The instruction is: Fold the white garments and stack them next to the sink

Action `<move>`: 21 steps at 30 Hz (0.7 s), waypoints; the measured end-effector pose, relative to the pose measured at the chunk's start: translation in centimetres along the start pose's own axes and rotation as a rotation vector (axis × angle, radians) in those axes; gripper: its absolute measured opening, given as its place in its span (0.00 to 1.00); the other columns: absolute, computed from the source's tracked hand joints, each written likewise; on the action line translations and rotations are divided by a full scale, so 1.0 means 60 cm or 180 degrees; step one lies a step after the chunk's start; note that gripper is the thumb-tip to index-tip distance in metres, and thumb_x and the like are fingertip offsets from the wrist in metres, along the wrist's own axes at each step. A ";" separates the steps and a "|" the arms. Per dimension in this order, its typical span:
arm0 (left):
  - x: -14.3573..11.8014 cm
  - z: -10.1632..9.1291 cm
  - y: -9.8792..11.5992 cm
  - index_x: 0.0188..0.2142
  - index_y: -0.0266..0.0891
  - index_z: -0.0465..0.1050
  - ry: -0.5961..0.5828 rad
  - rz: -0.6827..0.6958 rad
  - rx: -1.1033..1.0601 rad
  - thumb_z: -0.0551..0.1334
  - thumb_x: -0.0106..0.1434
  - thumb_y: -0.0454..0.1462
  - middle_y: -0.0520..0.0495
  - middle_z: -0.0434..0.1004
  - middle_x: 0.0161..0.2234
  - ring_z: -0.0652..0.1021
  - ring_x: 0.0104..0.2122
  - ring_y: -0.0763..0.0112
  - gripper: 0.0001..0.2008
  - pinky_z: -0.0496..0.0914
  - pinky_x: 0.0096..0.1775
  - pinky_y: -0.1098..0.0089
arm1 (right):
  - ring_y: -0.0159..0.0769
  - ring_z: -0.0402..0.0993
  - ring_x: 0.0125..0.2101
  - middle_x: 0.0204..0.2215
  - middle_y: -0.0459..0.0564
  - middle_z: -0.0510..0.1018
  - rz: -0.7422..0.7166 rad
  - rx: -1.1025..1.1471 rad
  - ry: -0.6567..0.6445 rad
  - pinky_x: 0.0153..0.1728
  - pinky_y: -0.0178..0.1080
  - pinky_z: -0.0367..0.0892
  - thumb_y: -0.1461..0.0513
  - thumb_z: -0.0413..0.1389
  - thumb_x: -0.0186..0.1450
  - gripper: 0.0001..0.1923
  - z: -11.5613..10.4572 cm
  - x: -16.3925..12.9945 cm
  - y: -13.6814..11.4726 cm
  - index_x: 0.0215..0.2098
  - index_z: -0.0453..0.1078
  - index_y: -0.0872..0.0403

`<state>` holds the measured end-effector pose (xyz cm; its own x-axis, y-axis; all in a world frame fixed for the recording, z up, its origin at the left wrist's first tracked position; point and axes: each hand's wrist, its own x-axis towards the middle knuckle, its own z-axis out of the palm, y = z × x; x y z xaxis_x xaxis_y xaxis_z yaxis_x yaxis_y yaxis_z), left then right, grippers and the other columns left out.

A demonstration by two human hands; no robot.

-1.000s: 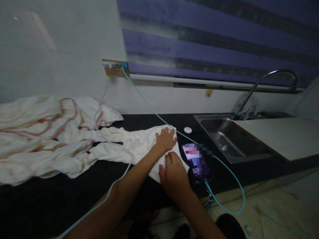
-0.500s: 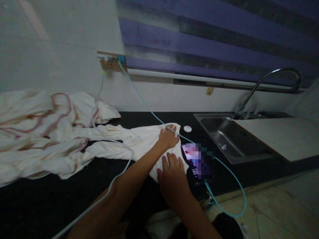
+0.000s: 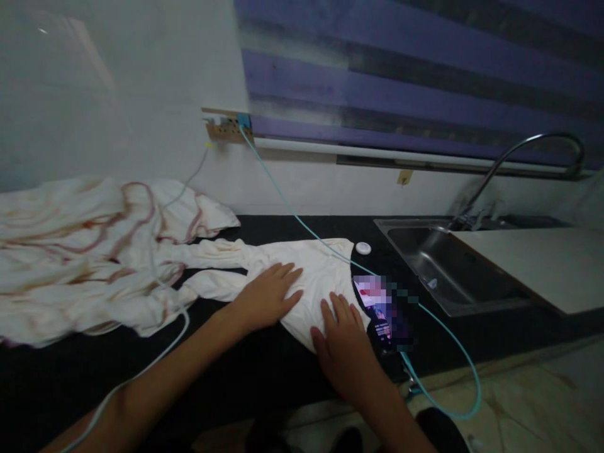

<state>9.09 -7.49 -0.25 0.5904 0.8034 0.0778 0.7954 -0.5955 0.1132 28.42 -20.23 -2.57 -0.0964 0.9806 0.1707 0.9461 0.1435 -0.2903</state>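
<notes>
Two hands are lying flat, fingers spread, left hand [image 3: 267, 294] and right hand [image 3: 343, 343], gripping nothing, on the cream, red-trimmed cloth [image 3: 302, 277] sprawling wrinkled across the dark counter [image 3: 245, 371]; the phone [image 3: 383, 311] screen is showing blurred.

My view loses the pale cloth [image 3: 94, 251] at the left edge, so I cannot tell how far it runs. The phone [image 3: 384, 305] screen is pixelated; I cannot read anything on it. My right hand [image 3: 346, 352] covers the cloth's near corner and my left hand [image 3: 267, 296] hides the fabric beneath it. Both forearms are cut off by the bottom edge. The white slab [image 3: 533, 261] over the sink [image 3: 438, 264] hides part of the basin and runs out of frame at the right. The small white round thing [image 3: 363, 248] on the counter [image 3: 264, 371] is too small to identify. The wall socket [image 3: 229, 129] is blurred. The teal cable [image 3: 453, 352] dips below the counter edge, its lower end unclear.
</notes>
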 end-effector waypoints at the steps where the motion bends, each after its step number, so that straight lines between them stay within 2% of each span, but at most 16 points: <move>1: -0.036 0.007 -0.016 0.70 0.40 0.64 -0.0004 -0.0120 0.0090 0.50 0.74 0.52 0.38 0.60 0.72 0.61 0.72 0.47 0.32 0.56 0.72 0.45 | 0.55 0.53 0.73 0.72 0.64 0.62 -0.0034 0.0005 0.0050 0.70 0.57 0.56 0.57 0.50 0.76 0.28 0.001 0.000 0.004 0.70 0.64 0.61; 4: -0.131 0.023 -0.036 0.70 0.47 0.64 0.0227 -0.0298 0.0162 0.50 0.74 0.52 0.45 0.61 0.72 0.59 0.73 0.49 0.30 0.61 0.71 0.45 | 0.52 0.56 0.72 0.71 0.61 0.63 -0.0140 -0.0007 0.0181 0.69 0.55 0.57 0.57 0.50 0.76 0.27 -0.001 0.002 0.021 0.70 0.65 0.58; 8: -0.213 0.020 -0.008 0.68 0.52 0.67 0.0489 -0.0251 0.0087 0.52 0.71 0.52 0.48 0.64 0.70 0.66 0.70 0.53 0.29 0.69 0.67 0.48 | 0.51 0.58 0.71 0.70 0.63 0.65 -0.0129 -0.0165 0.0275 0.68 0.55 0.58 0.57 0.50 0.75 0.27 -0.008 0.006 0.041 0.69 0.66 0.58; 10: -0.231 0.014 -0.004 0.65 0.52 0.71 0.0654 -0.0305 -0.0012 0.52 0.70 0.52 0.45 0.68 0.68 0.71 0.66 0.53 0.28 0.72 0.65 0.49 | 0.52 0.58 0.72 0.70 0.64 0.65 -0.0082 -0.0241 0.0281 0.68 0.56 0.59 0.58 0.51 0.75 0.27 -0.011 0.001 0.044 0.69 0.66 0.59; 12: -0.234 0.012 -0.019 0.61 0.48 0.75 0.0848 -0.0510 -0.0101 0.51 0.70 0.53 0.41 0.73 0.64 0.74 0.63 0.53 0.28 0.73 0.64 0.50 | 0.55 0.57 0.72 0.70 0.66 0.64 -0.0034 -0.0290 0.0249 0.67 0.58 0.59 0.57 0.52 0.74 0.28 -0.012 -0.007 0.043 0.69 0.66 0.59; 16: -0.222 0.017 -0.085 0.57 0.43 0.74 0.1141 -0.0972 -0.0270 0.48 0.71 0.53 0.38 0.75 0.59 0.75 0.61 0.53 0.27 0.70 0.65 0.51 | 0.59 0.55 0.72 0.72 0.68 0.61 0.0051 -0.0296 0.0188 0.67 0.61 0.59 0.55 0.54 0.72 0.29 -0.013 -0.027 0.039 0.68 0.67 0.59; 18: -0.223 0.015 -0.117 0.57 0.43 0.71 0.1278 -0.0987 -0.0275 0.48 0.71 0.53 0.38 0.74 0.60 0.73 0.62 0.54 0.25 0.67 0.67 0.51 | 0.60 0.54 0.73 0.72 0.69 0.60 0.0050 -0.0276 0.0172 0.67 0.62 0.59 0.54 0.55 0.72 0.30 -0.012 -0.034 0.039 0.68 0.67 0.58; 21: -0.260 -0.005 -0.165 0.54 0.43 0.68 0.1500 -0.1031 0.0063 0.49 0.73 0.51 0.40 0.72 0.59 0.71 0.61 0.55 0.21 0.66 0.67 0.51 | 0.61 0.53 0.73 0.72 0.71 0.58 0.0020 -0.0288 0.0193 0.67 0.62 0.58 0.52 0.54 0.73 0.31 -0.008 -0.040 0.042 0.68 0.67 0.61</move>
<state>-8.02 -14.12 -2.29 0.1945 0.8576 0.4760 0.9307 -0.3147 0.1866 31.17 -22.28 -3.29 -0.0740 0.9712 0.2265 0.9710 0.1220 -0.2058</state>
